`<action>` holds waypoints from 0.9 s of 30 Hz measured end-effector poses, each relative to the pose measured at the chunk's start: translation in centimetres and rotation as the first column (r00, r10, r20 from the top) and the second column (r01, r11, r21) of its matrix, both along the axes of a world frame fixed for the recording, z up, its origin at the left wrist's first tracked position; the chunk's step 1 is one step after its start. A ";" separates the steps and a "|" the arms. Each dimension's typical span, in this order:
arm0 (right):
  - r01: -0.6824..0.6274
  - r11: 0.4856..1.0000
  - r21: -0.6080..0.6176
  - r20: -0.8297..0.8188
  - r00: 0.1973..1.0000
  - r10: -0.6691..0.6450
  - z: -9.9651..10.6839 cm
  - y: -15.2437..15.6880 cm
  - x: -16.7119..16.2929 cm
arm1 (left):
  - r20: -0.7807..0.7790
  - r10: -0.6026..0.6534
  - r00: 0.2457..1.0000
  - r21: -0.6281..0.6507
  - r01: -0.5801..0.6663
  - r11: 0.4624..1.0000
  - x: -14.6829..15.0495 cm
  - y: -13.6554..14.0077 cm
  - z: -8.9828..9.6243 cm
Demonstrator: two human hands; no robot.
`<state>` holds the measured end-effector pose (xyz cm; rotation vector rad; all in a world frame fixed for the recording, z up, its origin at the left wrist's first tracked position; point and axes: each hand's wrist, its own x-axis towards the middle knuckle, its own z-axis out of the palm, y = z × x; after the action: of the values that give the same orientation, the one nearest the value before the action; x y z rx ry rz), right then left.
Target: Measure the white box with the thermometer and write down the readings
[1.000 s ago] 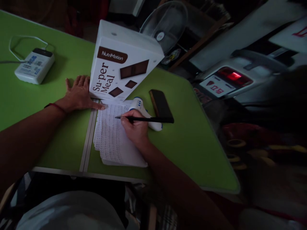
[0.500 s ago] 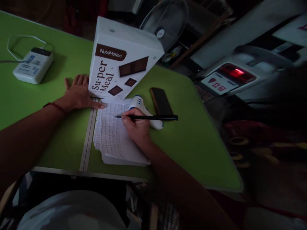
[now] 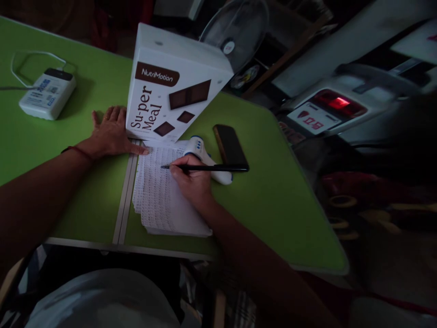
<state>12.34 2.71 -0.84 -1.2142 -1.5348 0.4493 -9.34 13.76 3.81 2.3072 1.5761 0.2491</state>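
My right hand [image 3: 193, 182] grips a black pen [image 3: 225, 167], its tip pointing left over a stack of paper sheets [image 3: 159, 200]. Rows of small handwriting cover the left part of the top sheet; its right part is blank. Flat on the table, my left hand [image 3: 111, 132] has its fingers spread, with the thumb on the upper left corner of the paper. Just behind the paper stands a white box [image 3: 150, 98] marked "NutriMotion Su-per Meal", close to my left fingers. A white and blue handheld device [image 3: 221, 176], perhaps a thermometer, lies partly behind my right hand.
A dark phone [image 3: 230, 143] lies right of the box on the green table [image 3: 273, 205]. At the left sits a white device [image 3: 49, 93] with cables. Beyond the table are a fan [image 3: 235, 34] and a machine with a red light [image 3: 339, 102].
My right hand and the pen have shifted slightly left across the paper. The top sheet's lower edge has slid a little to the left. My left hand stays in place.
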 end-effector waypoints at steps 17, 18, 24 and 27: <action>0.008 1.000 -0.003 -0.002 1.000 -0.008 -0.2 0.0 0.1 | -0.032 0.009 0.999 -0.003 -0.009 1.000 0.1 -0.1 0.0; 0.002 1.000 -0.014 0.001 1.000 -0.002 -0.2 0.0 0.1 | -0.035 0.006 0.999 -0.005 -0.006 1.000 0.1 -0.1 0.0; 0.035 0.997 -0.065 0.007 0.999 -0.034 -0.1 -0.1 0.4 | -0.036 0.003 0.999 -0.012 -0.004 1.000 0.1 0.0 0.0; 0.034 0.995 -0.092 0.029 0.999 -0.031 -0.1 -0.1 0.4 | -0.017 0.002 1.000 -0.018 -0.002 1.000 0.0 0.0 0.0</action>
<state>12.71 2.62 -0.91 -1.3199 -1.5292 0.4891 -9.33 13.80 3.78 2.3001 1.5826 0.2150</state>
